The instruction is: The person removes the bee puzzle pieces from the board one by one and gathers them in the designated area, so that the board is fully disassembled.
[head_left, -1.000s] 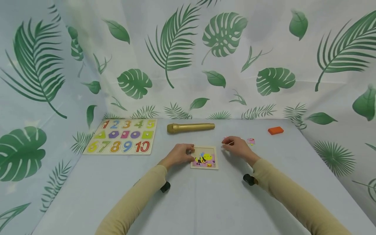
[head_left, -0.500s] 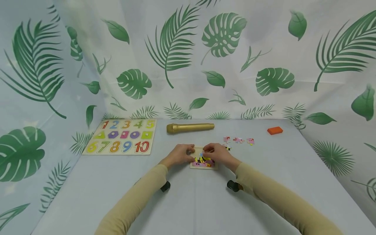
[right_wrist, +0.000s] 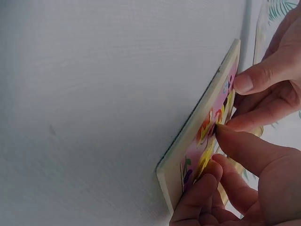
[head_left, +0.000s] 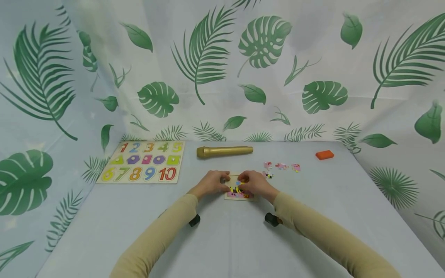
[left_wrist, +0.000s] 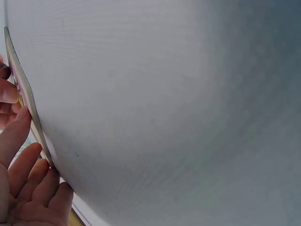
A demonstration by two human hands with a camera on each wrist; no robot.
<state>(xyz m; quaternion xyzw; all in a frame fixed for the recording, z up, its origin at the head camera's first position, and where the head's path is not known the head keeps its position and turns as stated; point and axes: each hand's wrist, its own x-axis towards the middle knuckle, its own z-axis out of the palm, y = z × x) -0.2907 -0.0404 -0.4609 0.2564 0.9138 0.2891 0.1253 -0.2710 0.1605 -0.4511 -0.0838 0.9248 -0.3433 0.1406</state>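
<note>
A small square puzzle board with a bee picture lies on the table between both hands. My left hand grips its left side, thumb at one place on the edge and fingers at another, as the left wrist view shows. The right hand bends over the board's right half. In the right wrist view its thumb and fingertips pinch at a yellow puzzle piece on the board's face, partly hidden by the fingers. Just right of that hand lies a loose yellow-and-black puzzle piece.
Three pinkish puzzle pieces lie in a row behind the right hand. A gold microphone lies at the back, an orange block at back right. A number-and-shape board is on the left. Leaf-print cloth hangs behind.
The right hand has moved left from the loose pieces onto the puzzle board, uncovering those pieces, then shifted slightly further left. The left hand stays at the board's left side.
</note>
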